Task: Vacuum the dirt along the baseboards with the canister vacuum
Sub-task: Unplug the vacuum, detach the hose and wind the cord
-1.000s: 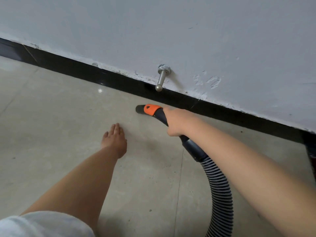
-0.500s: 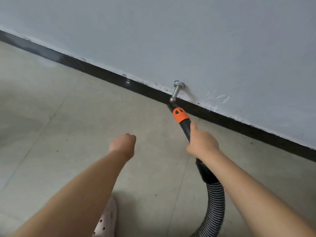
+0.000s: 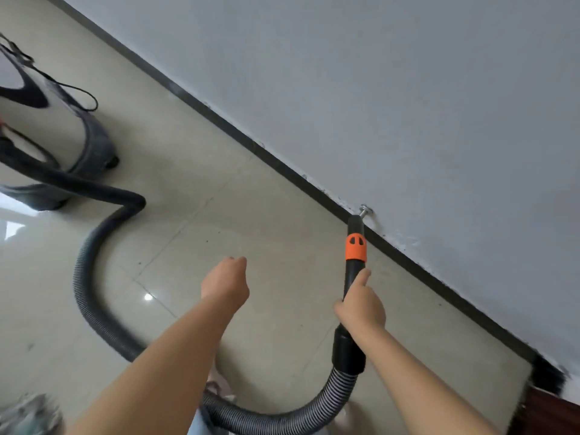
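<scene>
My right hand [image 3: 361, 306] grips the black nozzle tube [image 3: 353, 271] of the canister vacuum just below its orange collar [image 3: 356, 246], thumb lying up along the tube. The nozzle tip [image 3: 355, 219] points toward 12 o'clock and meets the black baseboard [image 3: 282, 166] directly beneath a small metal door stop [image 3: 365, 210] fixed low on the grey wall [image 3: 408, 89]. My left hand [image 3: 226, 282] hangs over the tiled floor [image 3: 204, 199] at 9 o'clock of the right, fingers curled into a loose fist around nothing. The ribbed hose [image 3: 94, 309] leaves the tube's cuff [image 3: 348, 350] toward 6 o'clock, loops under my forearms, then runs toward 10 o'clock to the canister body [image 3: 47, 127], which stands well apart from the baseboard. Dark specks of dirt [image 3: 207, 241] lie scattered on the tiles.
</scene>
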